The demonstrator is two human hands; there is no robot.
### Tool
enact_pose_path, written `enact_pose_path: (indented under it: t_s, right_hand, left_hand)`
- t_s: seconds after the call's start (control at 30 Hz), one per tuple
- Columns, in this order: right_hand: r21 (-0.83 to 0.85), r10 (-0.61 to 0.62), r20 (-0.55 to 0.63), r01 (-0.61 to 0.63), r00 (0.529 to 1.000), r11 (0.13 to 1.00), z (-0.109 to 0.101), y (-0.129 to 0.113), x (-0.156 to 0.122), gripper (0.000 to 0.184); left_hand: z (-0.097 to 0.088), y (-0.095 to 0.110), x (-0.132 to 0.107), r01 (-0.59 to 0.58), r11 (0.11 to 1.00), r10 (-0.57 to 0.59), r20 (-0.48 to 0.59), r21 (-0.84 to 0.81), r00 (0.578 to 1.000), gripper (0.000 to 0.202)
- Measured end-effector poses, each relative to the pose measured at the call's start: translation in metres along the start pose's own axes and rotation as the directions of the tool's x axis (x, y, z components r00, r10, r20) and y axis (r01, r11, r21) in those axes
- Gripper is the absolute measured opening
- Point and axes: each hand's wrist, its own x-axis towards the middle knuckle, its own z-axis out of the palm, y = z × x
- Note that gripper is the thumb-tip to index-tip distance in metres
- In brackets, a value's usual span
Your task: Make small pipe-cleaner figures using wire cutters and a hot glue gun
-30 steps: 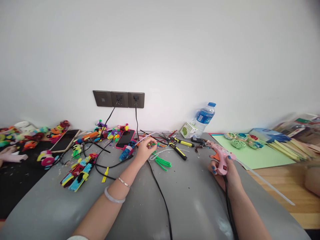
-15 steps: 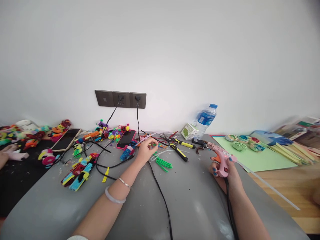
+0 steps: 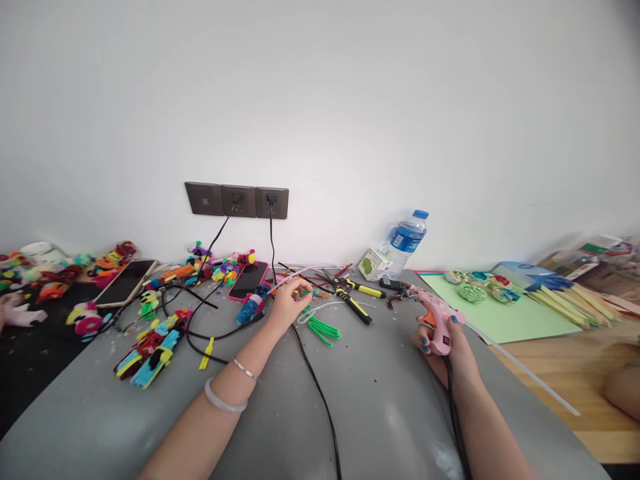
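My right hand [image 3: 463, 350] is wrapped round a pink hot glue gun [image 3: 441, 327], fingers by its orange trigger. A long clear glue stick [image 3: 525, 377] sticks out of its back, and its black cord hangs down along my forearm. My left hand [image 3: 291, 303] is closed in a pinch over the grey table; whatever lies between the fingertips is too small to make out. Just right of it are bent green pipe cleaners [image 3: 324, 329] and a pale twisted strand [image 3: 340, 304]. Beside its wrist lies a blue and red fuzzy piece [image 3: 253, 305].
Pliers [image 3: 357, 308] with yellow-black handles lie beyond the hands. A water bottle [image 3: 407, 245] and small box [image 3: 374, 265] stand by the wall. Black cords [image 3: 315, 387] cross the table. Pipe-cleaner figures [image 3: 153, 350], phones [image 3: 126, 283] and another person's hand [image 3: 20, 310] are left; green paper [image 3: 500, 317] is right.
The whole view has shifted slightly, so things appear a little further left. Both hands keep nearly the same pose, with the glue gun still in my right hand.
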Motion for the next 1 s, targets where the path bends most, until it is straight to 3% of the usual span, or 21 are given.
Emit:
enact_pose_path:
  t_s: [0.63, 1.0]
  right_hand:
    - [-0.043, 0.022, 0.002, -0.022, 1.0, 0.999, -0.0073, 0.0043, 0.0079, 0.054]
    - [-0.024, -0.017, -0.007, 0.016, 1.0, 1.0, -0.0021, 0.0023, 0.0031, 0.049]
  left_hand:
    - [0.0005, -0.0039, -0.0003, -0.003, 1.0, 0.003, 0.001, 0.013, 1.0, 0.009]
    - [0.0007, -0.0018, -0.0002, 0.005, 1.0, -0.005, 0.01, 0.013, 1.0, 0.01]
